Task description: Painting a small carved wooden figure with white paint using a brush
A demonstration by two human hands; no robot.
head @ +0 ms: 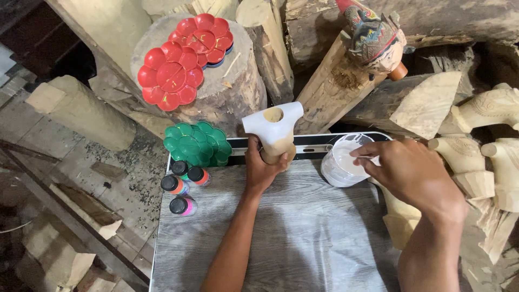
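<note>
grey woodgrain table (303, 238) amid logs (346, 81); left hand (262, 167) grips white-painted carving (274, 130); right hand (408, 170) pinched over paint cup (340, 165), held item unclear.

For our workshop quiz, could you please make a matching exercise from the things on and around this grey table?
1. red flower-shaped paint palettes
2. white-painted T-shaped wooden carving
3. clear plastic cup of white paint
4. black-capped paint bottles

A. under the right hand
B. on the table's left edge
C. on a log stump
D. held by the left hand

Pairs: 1-C, 2-D, 3-A, 4-B
</note>
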